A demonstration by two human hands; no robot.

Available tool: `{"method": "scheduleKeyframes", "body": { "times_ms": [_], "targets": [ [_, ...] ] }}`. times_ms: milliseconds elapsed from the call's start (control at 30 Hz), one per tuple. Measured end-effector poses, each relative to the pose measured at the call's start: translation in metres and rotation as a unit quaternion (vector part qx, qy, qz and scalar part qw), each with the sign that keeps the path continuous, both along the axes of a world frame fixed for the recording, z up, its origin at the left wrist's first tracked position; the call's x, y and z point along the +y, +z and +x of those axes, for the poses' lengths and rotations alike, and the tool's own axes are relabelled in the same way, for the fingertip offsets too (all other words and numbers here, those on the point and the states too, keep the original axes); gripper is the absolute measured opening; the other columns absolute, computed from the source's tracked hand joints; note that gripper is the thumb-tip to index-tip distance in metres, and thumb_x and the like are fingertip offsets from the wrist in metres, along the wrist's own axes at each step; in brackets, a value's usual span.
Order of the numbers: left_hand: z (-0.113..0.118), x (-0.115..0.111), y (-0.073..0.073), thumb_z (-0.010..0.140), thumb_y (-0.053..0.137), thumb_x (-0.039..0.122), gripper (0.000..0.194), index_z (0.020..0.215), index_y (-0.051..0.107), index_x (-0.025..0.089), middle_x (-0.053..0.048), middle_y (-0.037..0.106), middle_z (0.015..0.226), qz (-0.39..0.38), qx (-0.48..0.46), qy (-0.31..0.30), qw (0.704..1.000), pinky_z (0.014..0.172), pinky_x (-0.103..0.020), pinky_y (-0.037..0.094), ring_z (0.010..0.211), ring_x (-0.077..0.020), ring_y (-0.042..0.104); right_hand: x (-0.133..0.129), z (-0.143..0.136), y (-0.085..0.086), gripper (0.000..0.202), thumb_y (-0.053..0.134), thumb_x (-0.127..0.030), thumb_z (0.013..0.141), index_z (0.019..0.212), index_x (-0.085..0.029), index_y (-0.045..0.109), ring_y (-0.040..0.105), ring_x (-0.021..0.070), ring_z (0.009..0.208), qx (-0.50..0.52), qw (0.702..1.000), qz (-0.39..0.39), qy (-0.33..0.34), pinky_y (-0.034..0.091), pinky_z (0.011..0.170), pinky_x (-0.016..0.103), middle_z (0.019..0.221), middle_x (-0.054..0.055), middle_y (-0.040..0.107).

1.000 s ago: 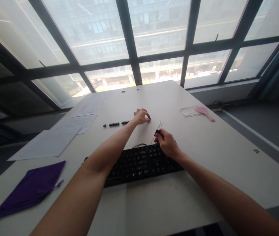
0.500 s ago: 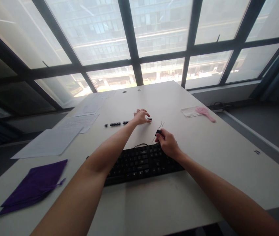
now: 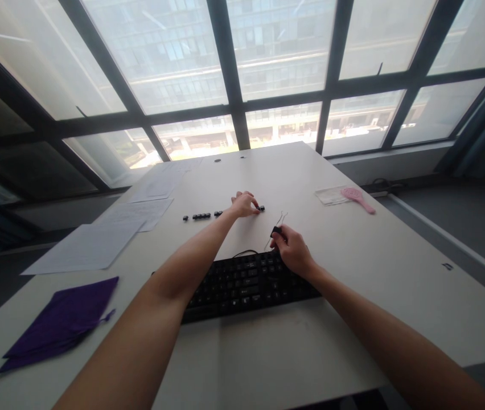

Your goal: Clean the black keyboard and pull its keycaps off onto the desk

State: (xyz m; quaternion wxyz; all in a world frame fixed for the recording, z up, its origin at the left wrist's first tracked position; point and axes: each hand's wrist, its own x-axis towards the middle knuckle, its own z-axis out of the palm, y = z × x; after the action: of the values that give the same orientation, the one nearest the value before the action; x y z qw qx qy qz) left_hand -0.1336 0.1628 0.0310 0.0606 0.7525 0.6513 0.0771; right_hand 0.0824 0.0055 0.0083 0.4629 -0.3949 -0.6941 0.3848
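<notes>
My left hand (image 3: 245,204) reaches past the keyboard, its thumb and fingers closed on a small black keycap. Just right of those fingertips another black keycap (image 3: 262,208) rests on the table. Several more keycaps (image 3: 201,216) stand in a row to the left, partly covered by my left forearm. Over the keyboard's far right part, my right hand (image 3: 292,248) is closed around a keycap puller (image 3: 275,230) with a black handle and thin wire loops. The black keyboard (image 3: 246,285) lies below both arms, its left part hidden by my left forearm.
White sheets of paper (image 3: 84,247) cover the table's left side. A purple cloth pouch (image 3: 61,322) lies at the near left. On the right are a pink hairbrush (image 3: 356,197) and a clear plastic sleeve (image 3: 330,196). Large windows rise behind the white table (image 3: 374,285).
My left thumb and fingers have closed together on a keycap at the right end of the row. The right hand with the puller has hardly moved.
</notes>
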Motion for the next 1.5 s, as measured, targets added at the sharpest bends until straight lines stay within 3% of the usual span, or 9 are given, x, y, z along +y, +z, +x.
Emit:
{"method": "scheduleKeyframes", "body": {
  "times_ms": [200,300,433,600,733,933,1133,1267,1500],
  "targets": [
    [-0.002,-0.006,0.011,0.071,0.082,0.047,0.034,0.100,0.078,0.030,-0.006,0.056,0.136,0.017,-0.018,0.005,1.000,0.107,-0.051,0.032,0.129,-0.0360,0.038,0.002,0.001,0.002,0.019,0.050,-0.032,0.096,0.080,-0.022,0.054,0.062,0.0161,0.065,0.042,0.999,-0.007,-0.011,0.045,0.064,0.027,0.072,0.002,0.069],
    [0.002,-0.022,0.021,0.083,0.071,0.046,0.034,0.111,0.073,0.028,-0.008,0.058,0.135,0.074,-0.051,0.028,0.996,0.104,-0.050,0.036,0.128,-0.0349,0.041,0.006,0.007,0.005,0.020,0.049,-0.033,0.096,0.080,-0.021,0.054,0.063,0.0164,0.067,0.058,0.998,0.004,-0.024,0.045,0.064,0.028,0.073,0.002,0.068],
    [0.020,-0.075,0.025,0.092,0.058,0.031,0.024,0.111,0.073,0.026,-0.008,0.064,0.127,0.114,-0.058,0.008,0.992,0.102,-0.050,0.040,0.122,-0.0330,0.048,0.011,0.017,0.007,0.017,0.051,-0.031,0.094,0.080,-0.021,0.055,0.060,0.0162,0.064,0.011,1.000,0.013,-0.010,0.044,0.063,0.028,0.068,0.001,0.066],
    [0.045,-0.157,0.014,0.093,0.049,0.018,0.028,0.104,0.075,0.021,-0.007,0.073,0.107,0.067,-0.093,-0.102,0.988,0.098,-0.037,0.047,0.104,-0.0238,0.064,0.011,0.021,0.008,0.019,0.050,-0.029,0.093,0.077,-0.021,0.056,0.059,0.0158,0.065,-0.048,0.998,0.033,0.026,0.042,0.064,0.028,0.069,0.000,0.065],
    [0.056,-0.191,0.000,0.092,0.044,0.013,0.034,0.103,0.075,0.020,-0.007,0.074,0.101,0.073,-0.148,-0.126,0.978,0.090,-0.033,0.051,0.096,-0.0215,0.067,0.011,0.022,0.008,0.019,0.051,-0.029,0.093,0.077,-0.021,0.057,0.058,0.0156,0.065,-0.075,0.995,0.028,0.054,0.041,0.063,0.027,0.070,0.000,0.065],
    [0.060,-0.200,-0.014,0.088,0.045,0.009,0.034,0.100,0.075,0.019,-0.007,0.075,0.098,0.085,-0.190,-0.097,0.973,0.088,-0.033,0.051,0.094,-0.0216,0.067,0.009,0.025,0.009,0.015,0.051,-0.027,0.093,0.082,-0.021,0.059,0.056,0.0158,0.066,-0.138,0.984,0.063,0.095,0.039,0.064,0.027,0.073,0.000,0.066],
    [0.059,-0.195,0.000,0.088,0.056,0.023,0.018,0.090,0.073,0.019,-0.006,0.074,0.089,0.040,-0.164,-0.123,0.978,0.078,-0.031,0.050,0.085,-0.0224,0.067,0.000,0.026,0.016,0.016,0.052,-0.024,0.092,0.078,-0.022,0.058,0.057,0.0179,0.073,-0.218,0.959,0.159,0.092,0.037,0.067,0.027,0.079,0.003,0.067],
    [0.062,-0.186,0.000,0.085,0.066,0.037,0.018,0.089,0.073,0.020,-0.004,0.073,0.086,-0.007,-0.188,-0.122,0.974,0.069,-0.029,0.049,0.079,-0.0213,0.066,-0.003,0.021,0.012,0.018,0.049,-0.023,0.092,0.076,-0.022,0.056,0.058,0.0170,0.067,-0.179,0.978,0.100,0.035,0.036,0.063,0.027,0.074,0.002,0.067],
    [0.066,-0.190,-0.017,0.087,0.067,0.034,0.016,0.093,0.074,0.021,-0.005,0.070,0.092,0.064,-0.224,-0.088,0.969,0.073,-0.029,0.049,0.080,-0.0192,0.065,0.001,0.015,0.004,0.022,0.052,-0.029,0.091,0.070,-0.021,0.053,0.058,0.0170,0.064,-0.091,0.995,0.030,-0.010,0.040,0.061,0.028,0.067,0.001,0.065]
  ]
}}
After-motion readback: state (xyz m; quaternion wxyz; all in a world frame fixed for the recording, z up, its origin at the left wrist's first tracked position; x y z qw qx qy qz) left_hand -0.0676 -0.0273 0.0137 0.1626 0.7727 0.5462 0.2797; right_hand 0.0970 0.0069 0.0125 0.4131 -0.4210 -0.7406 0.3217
